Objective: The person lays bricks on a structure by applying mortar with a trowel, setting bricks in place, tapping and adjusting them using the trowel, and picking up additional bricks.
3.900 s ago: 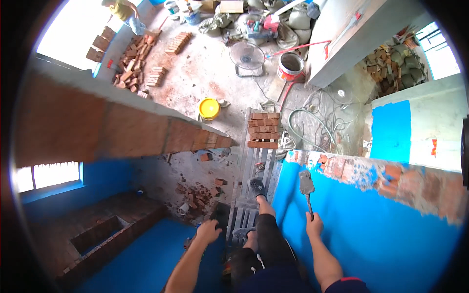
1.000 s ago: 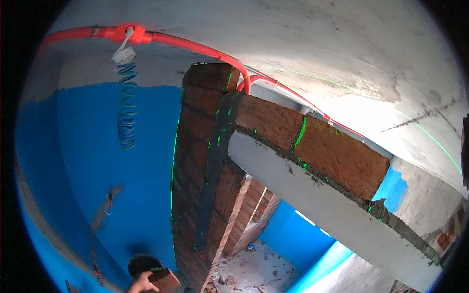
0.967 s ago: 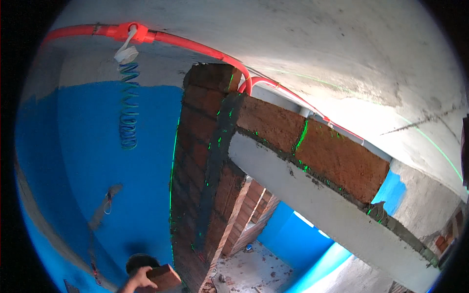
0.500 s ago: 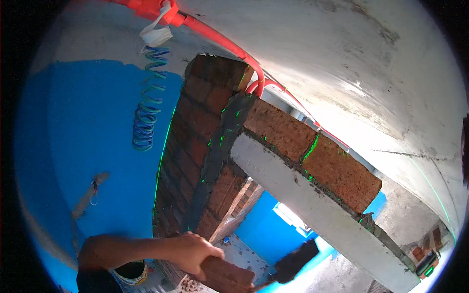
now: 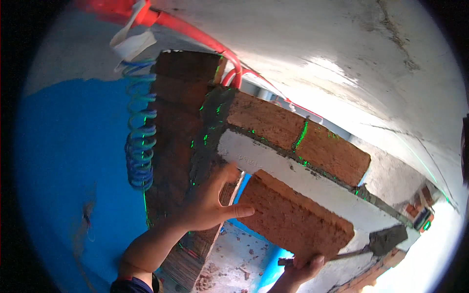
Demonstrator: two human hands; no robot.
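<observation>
Near the middle, my left hand (image 5: 215, 202) is raised with its thumb stretched toward a reddish-brown brick (image 5: 293, 217) and its fingers up by the end of a pale concrete lintel (image 5: 288, 166). It holds nothing. My right hand (image 5: 305, 271), low in the view, grips the brick's lower edge and a trowel (image 5: 388, 239) together. The trowel's grey-coated blade points right, below the lintel. Two bricks (image 5: 273, 122) lie end to end on the lintel, with a mortar joint below them and a green laser line at the gap between them.
A brick wall end (image 5: 173, 132) with a grey mortar strip stands to the left. A blue coiled hose (image 5: 140, 141) hangs beside it. Red pipe (image 5: 195, 31) runs under the pale ceiling (image 5: 293, 39). A small laser level (image 5: 424, 220) sits at the lintel's far right end.
My left hand has let go of the brick and moved up toward the lintel. The brick has risen into my right hand, which has come into view with the trowel. The view has shifted.
</observation>
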